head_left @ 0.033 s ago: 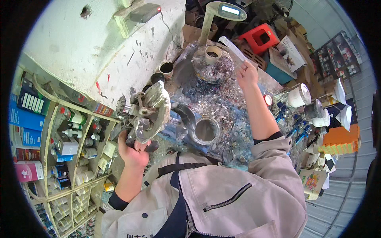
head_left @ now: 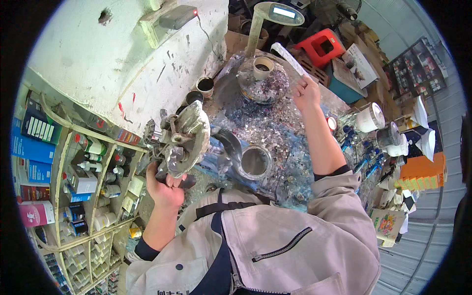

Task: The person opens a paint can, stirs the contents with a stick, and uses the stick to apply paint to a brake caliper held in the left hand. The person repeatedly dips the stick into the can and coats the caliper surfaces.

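My left hand is closed around the dark handle of a paint-can stirrer lid, tilted on edge, its metal parts coated in grey. In my right hand is a long, flat, pale stirring stick, pointing up and left beyond the fingers. To the left of that stick, a small cup with dark contents stands on a paint-crusted scale. Nearer to me, between my arms, an open round can shows grey inside. Beside it a grey-smeared curved piece is partly hidden by the lid.
Two pots of dark paint stand by the white wall. On the left, shelves hold bottles and boxes. A red stool and teal box lie far right. Blue-handled tools and white tubs line the right side.
The stirring stick in my right hand has turned slightly and lifted a little at its far end. Both hands keep nearly the same places.
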### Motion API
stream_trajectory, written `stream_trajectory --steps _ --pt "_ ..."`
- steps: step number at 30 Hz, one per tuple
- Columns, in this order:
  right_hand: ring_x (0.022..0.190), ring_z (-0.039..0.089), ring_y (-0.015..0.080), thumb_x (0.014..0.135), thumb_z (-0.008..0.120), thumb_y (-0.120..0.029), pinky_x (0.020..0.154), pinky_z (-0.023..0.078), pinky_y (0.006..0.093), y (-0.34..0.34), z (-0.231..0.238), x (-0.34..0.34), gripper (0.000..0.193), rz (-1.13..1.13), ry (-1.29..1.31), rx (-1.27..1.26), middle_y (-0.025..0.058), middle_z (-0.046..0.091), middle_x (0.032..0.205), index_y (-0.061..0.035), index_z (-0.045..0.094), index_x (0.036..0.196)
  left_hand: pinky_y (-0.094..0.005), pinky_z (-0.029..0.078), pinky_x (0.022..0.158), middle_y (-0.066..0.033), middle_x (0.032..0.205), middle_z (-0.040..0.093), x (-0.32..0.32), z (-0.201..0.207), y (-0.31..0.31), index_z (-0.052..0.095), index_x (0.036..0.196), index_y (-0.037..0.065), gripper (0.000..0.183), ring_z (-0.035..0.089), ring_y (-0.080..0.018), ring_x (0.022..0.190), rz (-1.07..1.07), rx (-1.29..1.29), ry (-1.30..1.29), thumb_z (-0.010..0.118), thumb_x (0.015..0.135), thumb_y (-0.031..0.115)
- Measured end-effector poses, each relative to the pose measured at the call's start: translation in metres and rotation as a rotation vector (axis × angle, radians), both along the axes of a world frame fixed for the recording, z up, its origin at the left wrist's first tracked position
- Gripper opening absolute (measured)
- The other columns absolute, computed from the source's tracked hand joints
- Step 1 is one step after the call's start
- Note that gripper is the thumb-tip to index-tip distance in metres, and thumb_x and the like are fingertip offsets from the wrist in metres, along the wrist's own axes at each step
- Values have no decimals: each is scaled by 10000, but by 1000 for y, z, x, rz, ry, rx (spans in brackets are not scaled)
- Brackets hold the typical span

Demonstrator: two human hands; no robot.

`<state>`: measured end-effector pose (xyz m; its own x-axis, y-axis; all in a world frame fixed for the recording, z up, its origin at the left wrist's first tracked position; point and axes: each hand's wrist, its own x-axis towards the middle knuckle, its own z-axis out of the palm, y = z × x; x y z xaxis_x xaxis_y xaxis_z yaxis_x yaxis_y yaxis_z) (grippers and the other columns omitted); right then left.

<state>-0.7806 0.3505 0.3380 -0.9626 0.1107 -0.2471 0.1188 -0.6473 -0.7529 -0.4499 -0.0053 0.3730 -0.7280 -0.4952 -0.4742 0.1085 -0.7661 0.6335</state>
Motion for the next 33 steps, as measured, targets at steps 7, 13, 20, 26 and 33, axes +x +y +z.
stream_trajectory --steps 7,13,20,26,33 --pt "554 341 87 1064 579 -170 501 278 277 14 42 107 214 195 82 -238 -48 406 715 -134 465 886 -395 452 676 8 636 453 -9 -17 -14 618 940 59 424 436 -172 604 -312 27 355 440 1050 428" --pt "576 329 85 1057 594 -172 527 260 290 34 30 220 264 124 32 30 -52 365 695 -128 487 820 -361 393 619 35 605 340 -28 -37 -14 550 909 92 361 322 -144 531 -385 62 349 464 1051 413" --pt "639 445 119 1001 599 -24 581 335 267 57 10 305 140 157 346 657 -1 548 732 -4 702 1094 -361 423 671 40 562 322 -49 -37 -7 573 879 113 377 327 -142 504 -362 16 143 491 1056 435" --pt "643 528 234 850 659 62 564 410 341 38 18 343 333 279 610 1446 89 570 762 -6 741 1166 -343 369 660 48 521 302 -69 -35 -6 544 840 120 425 363 -151 524 -496 83 205 457 1082 459" --pt "662 538 196 745 700 -13 582 457 349 14 18 349 527 381 915 1922 41 427 790 -42 731 1270 -353 387 662 28 538 324 -74 -33 16 552 900 97 351 378 -146 529 -573 -115 211 473 1092 381"
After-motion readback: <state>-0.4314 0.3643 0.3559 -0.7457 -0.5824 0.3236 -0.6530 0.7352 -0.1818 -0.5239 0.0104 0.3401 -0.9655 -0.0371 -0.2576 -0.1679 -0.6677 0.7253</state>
